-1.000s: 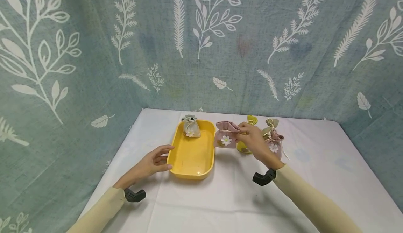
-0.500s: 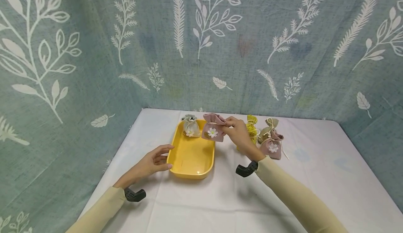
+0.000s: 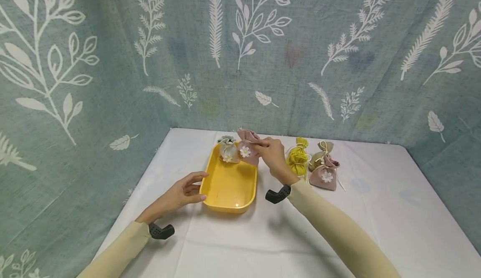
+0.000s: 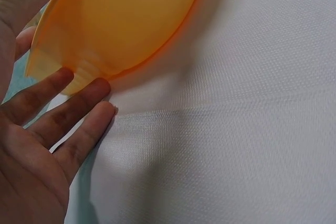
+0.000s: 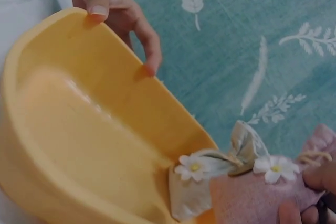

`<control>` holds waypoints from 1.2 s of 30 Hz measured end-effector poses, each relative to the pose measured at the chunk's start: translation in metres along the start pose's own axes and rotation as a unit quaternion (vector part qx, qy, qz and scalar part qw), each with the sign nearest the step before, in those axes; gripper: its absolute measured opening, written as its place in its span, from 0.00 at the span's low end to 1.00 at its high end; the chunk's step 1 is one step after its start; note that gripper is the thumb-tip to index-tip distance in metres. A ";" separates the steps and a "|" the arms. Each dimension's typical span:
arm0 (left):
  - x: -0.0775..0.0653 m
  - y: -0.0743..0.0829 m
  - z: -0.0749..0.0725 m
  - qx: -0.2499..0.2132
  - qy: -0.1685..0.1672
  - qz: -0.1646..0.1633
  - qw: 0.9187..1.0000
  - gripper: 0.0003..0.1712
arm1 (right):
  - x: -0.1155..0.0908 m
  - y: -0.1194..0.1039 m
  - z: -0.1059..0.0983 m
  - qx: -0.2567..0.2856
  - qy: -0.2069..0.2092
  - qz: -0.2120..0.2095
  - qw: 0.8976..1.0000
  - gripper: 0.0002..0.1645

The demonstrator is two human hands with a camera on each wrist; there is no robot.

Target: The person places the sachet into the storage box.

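My right hand [image 3: 273, 155] pinches a pink drawstring pouch [image 3: 248, 157] with a white flower by its right side near the neck. The pouch hangs over the far right part of a yellow tray [image 3: 229, 192]. Beside it, in the tray's far left corner, stands a pale grey-beige pouch [image 3: 227, 152] with a white flower. The right wrist view shows the pink pouch overlapping the pale one. My left hand [image 3: 180, 194] rests at the tray's left side, thumb and forefinger on the rim. In the left wrist view its other fingers [image 4: 68, 111] lie nearly straight against the outer wall.
To the right of the tray lie a yellow-green pouch [image 3: 298, 161], an olive pouch [image 3: 319, 157] and another pink flowered pouch [image 3: 325, 178], the last two overlapping. A white cloth [image 3: 263, 244] covers the table. A patterned curtain [image 3: 285, 69] hangs behind.
My right hand has carried the pink pouch leftward, from right of the tray to over its far end. The yellow-green pouch has come into fuller view. The left hand stays put.
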State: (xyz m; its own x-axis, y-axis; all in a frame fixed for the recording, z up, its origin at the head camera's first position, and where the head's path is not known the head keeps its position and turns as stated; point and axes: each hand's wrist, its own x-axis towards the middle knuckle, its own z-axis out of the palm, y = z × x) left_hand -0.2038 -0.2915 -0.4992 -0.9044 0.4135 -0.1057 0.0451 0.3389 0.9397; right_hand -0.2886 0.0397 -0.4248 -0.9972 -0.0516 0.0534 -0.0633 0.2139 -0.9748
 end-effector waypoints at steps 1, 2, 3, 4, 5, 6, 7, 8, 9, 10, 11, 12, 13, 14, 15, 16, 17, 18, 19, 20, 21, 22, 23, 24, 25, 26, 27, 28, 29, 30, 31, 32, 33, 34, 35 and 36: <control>0.000 0.000 0.000 0.001 0.000 -0.001 1.000 0.45 | 0.001 0.000 0.002 0.001 0.007 0.008 1.000 0.14; 0.000 0.000 0.000 0.001 0.000 -0.003 1.000 0.45 | 0.001 -0.001 0.005 0.002 0.015 0.014 1.000 0.15; 0.000 0.000 0.000 0.002 0.000 -0.005 1.000 0.44 | 0.001 -0.002 0.007 0.006 0.023 0.021 1.000 0.15; 0.000 0.000 0.000 0.003 -0.001 -0.007 1.000 0.44 | 0.001 -0.003 0.009 0.009 0.033 0.029 0.999 0.15; 0.001 0.001 -0.001 0.005 -0.003 -0.003 1.000 0.44 | 0.001 -0.004 0.012 0.010 0.042 0.035 0.998 0.15; 0.001 0.001 -0.001 0.006 -0.005 -0.001 1.000 0.44 | 0.001 -0.004 0.014 0.012 0.051 0.042 0.998 0.16; 0.001 0.001 -0.001 0.006 -0.005 -0.001 1.000 0.44 | 0.001 -0.005 0.017 0.013 0.060 0.046 0.997 0.15; 0.002 0.001 -0.002 0.007 -0.007 0.002 1.000 0.44 | 0.001 -0.005 0.019 0.015 0.068 0.050 0.996 0.15; 0.002 0.001 -0.002 0.005 -0.009 0.005 1.000 0.44 | 0.001 -0.005 0.022 0.015 0.078 0.056 0.995 0.15; 0.002 0.001 -0.002 0.004 -0.011 0.008 1.000 0.44 | 0.000 -0.005 0.024 0.012 0.088 0.060 0.994 0.15; 0.002 0.001 -0.002 0.002 -0.013 0.011 1.000 0.44 | 0.000 -0.005 0.026 0.007 0.097 0.063 0.993 0.14; 0.002 0.001 -0.002 -0.002 -0.013 0.009 1.000 0.44 | -0.001 -0.004 0.028 0.003 0.108 0.066 0.992 0.14; 0.002 0.000 -0.002 -0.004 -0.013 0.008 1.000 0.44 | -0.001 -0.002 0.029 -0.002 0.116 0.067 0.991 0.14; 0.002 0.000 -0.002 -0.006 -0.013 0.008 1.000 0.44 | -0.001 -0.001 0.030 -0.008 0.122 0.068 0.990 0.13; 0.002 0.000 -0.002 -0.007 -0.012 0.007 1.000 0.44 | -0.002 0.002 0.031 -0.017 0.127 0.069 0.989 0.13; 0.002 0.000 -0.002 -0.006 -0.012 0.008 1.000 0.44 | -0.001 0.004 0.032 -0.030 0.128 0.068 0.989 0.13; 0.002 0.000 -0.002 -0.005 -0.011 0.006 1.000 0.44 | -0.001 0.007 0.032 -0.043 0.125 0.068 0.989 0.13; 0.001 0.000 -0.002 -0.004 -0.010 0.007 1.000 0.44 | 0.000 0.009 0.032 -0.056 0.120 0.065 0.989 0.13; 0.001 0.000 -0.002 -0.002 -0.009 0.006 1.000 0.44 | 0.001 0.012 0.032 -0.069 0.112 0.062 0.989 0.13; 0.001 0.000 -0.002 0.000 -0.009 0.006 1.000 0.43 | 0.002 0.014 0.032 -0.084 0.104 0.057 0.989 0.13; 0.001 0.000 -0.002 0.001 -0.009 0.006 1.000 0.43 | 0.002 0.016 0.031 -0.098 0.094 0.052 0.989 0.13; 0.001 0.000 -0.002 0.001 -0.009 0.006 1.000 0.44 | 0.003 0.016 0.030 -0.108 0.082 0.046 0.990 0.13; 0.001 0.000 -0.002 0.001 -0.010 0.005 1.000 0.44 | 0.004 0.016 0.029 -0.115 0.069 0.040 0.990 0.13; 0.001 0.000 -0.002 0.000 -0.010 0.006 1.000 0.44 | 0.004 0.015 0.027 -0.123 0.057 0.033 0.990 0.14; 0.001 0.000 -0.002 0.001 -0.011 0.006 1.000 0.44 | 0.005 0.015 0.025 -0.132 0.044 0.025 0.990 0.15; 0.000 0.000 -0.002 0.000 -0.010 0.004 1.000 0.44 | 0.005 0.014 0.022 -0.140 0.029 0.020 0.990 0.16; 0.000 0.000 -0.002 -0.001 -0.010 0.001 1.000 0.44 | 0.005 0.014 0.020 -0.148 0.014 0.016 0.989 0.17; 0.000 -0.001 -0.003 -0.002 -0.011 -0.001 1.000 0.44 | 0.004 0.014 0.017 -0.154 0.001 0.013 0.988 0.19; -0.001 -0.001 -0.003 -0.002 -0.011 -0.003 1.000 0.44 | 0.004 0.015 0.014 -0.160 -0.011 0.009 0.987 0.20; -0.001 -0.001 -0.003 -0.001 -0.011 -0.004 1.000 0.44 | 0.004 0.016 0.011 -0.165 -0.020 0.006 0.986 0.21; -0.002 -0.001 -0.003 -0.002 -0.012 -0.005 1.000 0.44 | 0.003 0.018 0.007 -0.169 -0.029 0.001 0.985 0.23; -0.002 -0.001 -0.003 -0.004 -0.011 -0.007 1.000 0.44 | 0.002 0.020 0.003 -0.167 -0.038 0.001 0.985 0.25; -0.002 -0.001 -0.003 -0.005 -0.013 -0.005 1.000 0.44 | 0.001 0.020 -0.002 -0.168 -0.043 -0.004 0.985 0.27; -0.002 -0.001 -0.003 -0.007 -0.014 -0.002 1.000 0.44 | 0.000 0.021 -0.007 -0.167 -0.048 -0.009 0.985 0.28; -0.002 -0.001 -0.003 -0.007 -0.015 0.000 1.000 0.44 | -0.001 0.021 -0.012 -0.167 -0.052 -0.015 0.984 0.30; -0.002 -0.001 -0.003 -0.006 -0.016 0.003 1.000 0.44 | -0.003 0.021 -0.017 -0.167 -0.054 -0.020 0.984 0.30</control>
State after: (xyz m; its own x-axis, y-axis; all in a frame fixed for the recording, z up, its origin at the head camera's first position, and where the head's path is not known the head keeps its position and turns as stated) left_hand -0.2034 -0.2948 -0.4991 -0.8905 0.4414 -0.1103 0.0446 0.3258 0.9444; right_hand -0.2881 0.0610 -0.4420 -0.9849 -0.1662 0.0484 -0.1291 0.5183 -0.8454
